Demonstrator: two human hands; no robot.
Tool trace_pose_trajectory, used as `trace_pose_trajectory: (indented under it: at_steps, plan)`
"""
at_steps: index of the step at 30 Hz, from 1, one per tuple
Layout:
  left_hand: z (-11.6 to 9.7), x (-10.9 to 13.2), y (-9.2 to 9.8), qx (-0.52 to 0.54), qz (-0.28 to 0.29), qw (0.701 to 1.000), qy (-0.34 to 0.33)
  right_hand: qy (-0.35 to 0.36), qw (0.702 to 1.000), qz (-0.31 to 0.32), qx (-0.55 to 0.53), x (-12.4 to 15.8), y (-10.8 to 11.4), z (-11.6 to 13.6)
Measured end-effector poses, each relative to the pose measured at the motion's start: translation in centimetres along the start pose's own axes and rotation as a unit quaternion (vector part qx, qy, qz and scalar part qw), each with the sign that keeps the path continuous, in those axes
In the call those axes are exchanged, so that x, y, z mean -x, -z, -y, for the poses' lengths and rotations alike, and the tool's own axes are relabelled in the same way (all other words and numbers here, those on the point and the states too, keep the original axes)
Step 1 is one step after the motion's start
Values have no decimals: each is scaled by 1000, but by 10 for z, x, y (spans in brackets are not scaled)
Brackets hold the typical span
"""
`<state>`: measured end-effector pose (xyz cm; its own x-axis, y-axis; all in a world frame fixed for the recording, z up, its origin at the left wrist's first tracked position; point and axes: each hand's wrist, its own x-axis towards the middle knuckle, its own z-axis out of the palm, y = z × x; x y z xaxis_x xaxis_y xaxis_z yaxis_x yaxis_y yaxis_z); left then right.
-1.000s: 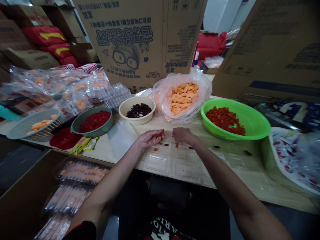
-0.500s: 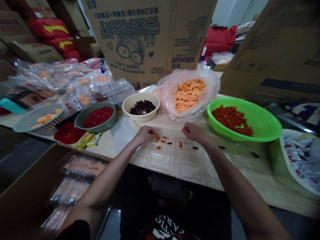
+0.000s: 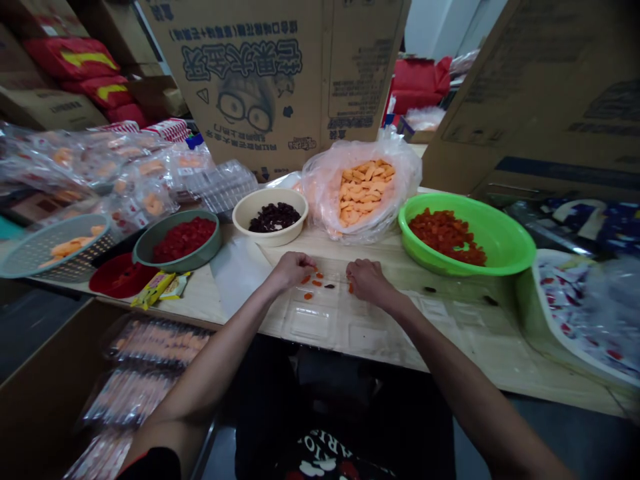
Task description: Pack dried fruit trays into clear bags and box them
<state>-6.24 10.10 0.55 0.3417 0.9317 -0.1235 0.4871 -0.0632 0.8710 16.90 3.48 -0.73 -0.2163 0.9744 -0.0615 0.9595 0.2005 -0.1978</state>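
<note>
A clear plastic compartment tray [image 3: 320, 323] lies on the wooden table in front of me. Small orange fruit pieces [image 3: 316, 283] and a dark piece [image 3: 329, 286] sit in its far compartments. My left hand [image 3: 290, 269] rests on the tray's far left edge, fingers curled down next to the orange pieces. My right hand [image 3: 367, 281] is closed over the tray just right of them, touching an orange piece; what its fingers hold is hidden.
Behind the tray stand a cream bowl of dark fruit [image 3: 271, 217], a plastic bag of orange slices [image 3: 364, 189], a green basin of red-orange fruit [image 3: 465, 233] and a grey-green bowl of red fruit [image 3: 180, 240]. A mesh basket [image 3: 47, 243], packed trays and cardboard boxes surround them.
My left hand turned from palm-up with orange pieces to palm-down on the tray, where more orange pieces now lie. My right hand moved left, closer to them.
</note>
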Motion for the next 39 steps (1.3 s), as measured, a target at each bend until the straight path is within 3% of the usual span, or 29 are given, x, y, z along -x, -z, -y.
trace_pose_trajectory:
  at_steps: [3,9,11,15,18,26,31,34,37,39]
  plan:
    - [-6,-5,-10,39,9,999,4,-12,1000,-21,2,4,9,-9]
    - [-16,-7,-33,27,58,998,-14,-121,987,-110,2,11,49,-68]
    - [-21,-6,-43,-12,75,997,-26,-121,989,-83,0,13,54,-73]
    - [-29,-9,-56,-101,92,990,-40,9,999,51,-8,17,40,-41]
    - [-31,-17,-61,-140,95,983,-70,71,995,51,49,21,24,-12]
    - [-24,-38,-76,-156,193,960,-129,40,994,35,96,19,6,2]
    - [-20,-36,-79,-177,193,956,-131,30,999,6,21,20,5,-2]
    - [-21,-35,-79,-193,176,956,-134,-11,998,-58,-36,18,25,-25]
    - [-24,-30,-79,-212,125,960,-138,-137,977,-164,-26,11,54,-75]
    - [-27,-24,-80,-231,98,957,-144,-225,961,-161,-7,6,71,-115]
